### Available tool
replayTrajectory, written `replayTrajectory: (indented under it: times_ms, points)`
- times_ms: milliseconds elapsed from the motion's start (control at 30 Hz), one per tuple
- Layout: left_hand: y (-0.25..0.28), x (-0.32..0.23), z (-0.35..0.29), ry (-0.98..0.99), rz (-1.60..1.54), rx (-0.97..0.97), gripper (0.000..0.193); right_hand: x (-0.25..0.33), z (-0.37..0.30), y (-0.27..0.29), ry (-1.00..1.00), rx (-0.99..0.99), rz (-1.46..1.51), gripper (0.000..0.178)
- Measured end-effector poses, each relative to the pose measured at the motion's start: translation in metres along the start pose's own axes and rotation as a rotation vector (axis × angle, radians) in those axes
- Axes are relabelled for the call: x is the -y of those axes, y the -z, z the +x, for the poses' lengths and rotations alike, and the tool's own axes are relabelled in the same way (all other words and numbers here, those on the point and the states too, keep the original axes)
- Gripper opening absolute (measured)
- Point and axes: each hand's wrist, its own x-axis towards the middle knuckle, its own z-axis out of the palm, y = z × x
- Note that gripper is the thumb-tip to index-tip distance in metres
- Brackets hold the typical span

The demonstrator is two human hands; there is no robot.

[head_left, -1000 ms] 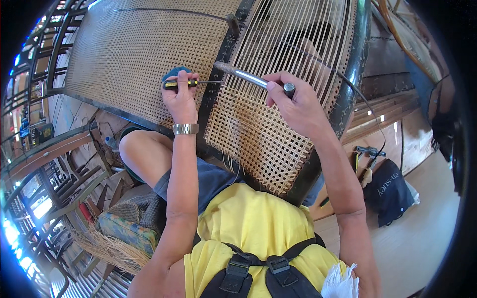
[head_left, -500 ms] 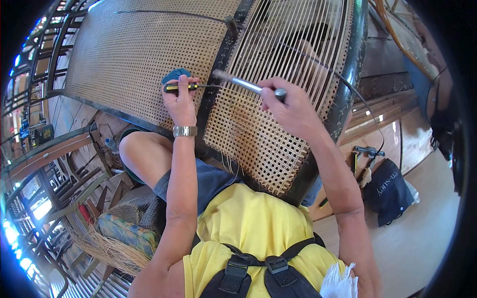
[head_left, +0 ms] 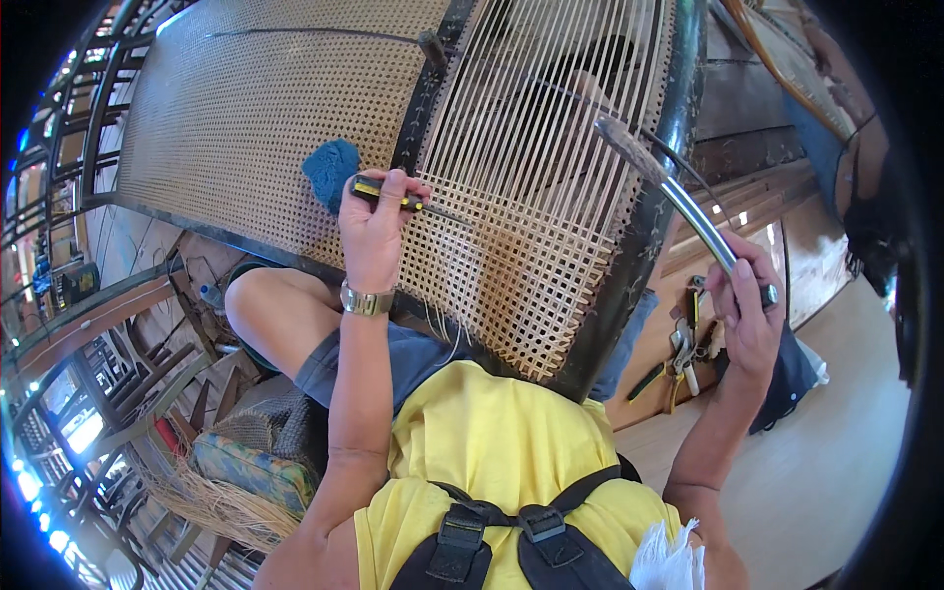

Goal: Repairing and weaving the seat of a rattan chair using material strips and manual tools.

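A dark frame (head_left: 678,93) fills most of the upper half of the picture, its rails bending with the lens. Its left panel (head_left: 246,128), closely woven cane, takes up the upper left. The right panel (head_left: 506,270) runs from upper centre to the middle: bare parallel strands at the top, open lattice below, loose ends hanging from its lower left edge. A yellow shirt (head_left: 501,423) with black straps lies at lower centre. At lower left, a pale fibre bundle (head_left: 216,501) spreads beside a mottled pouch (head_left: 256,467); a dark bag (head_left: 787,388) sits at right, partly behind the forearm. The right grip (head_left: 749,315), right of centre, is closed around a rod (head_left: 700,218), silver with a rough brown end, slanting to the upper left over the frame's right rail. The left grip (head_left: 379,231), left of centre, is clamped on the black and yellow handle of a screwdriver (head_left: 369,189), whose shaft points right across the lattice; whether the tip touches, I cannot tell. A crumpled blue cloth (head_left: 329,172) is just beside that grip, and a metal watch (head_left: 367,300) circles the wrist below.
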Motion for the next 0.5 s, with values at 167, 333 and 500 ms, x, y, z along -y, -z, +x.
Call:
replayTrajectory:
  times_ms: [167,333,500]
  points:
    - [-0.02,-0.014,-0.007,0.001,-0.052,0.06,0.018,-0.008,-0.02,0.015,-0.037,-0.031,0.082,0.033]
    - [-0.029,-0.022,-0.004,-0.044,-0.116,0.09,0.014,-0.014,-0.031,0.017,-0.048,-0.021,0.108,0.032]
    - [-0.027,-0.009,0.003,-0.065,-0.055,-0.001,0.016,-0.015,-0.027,0.003,-0.072,0.008,0.088,0.031]
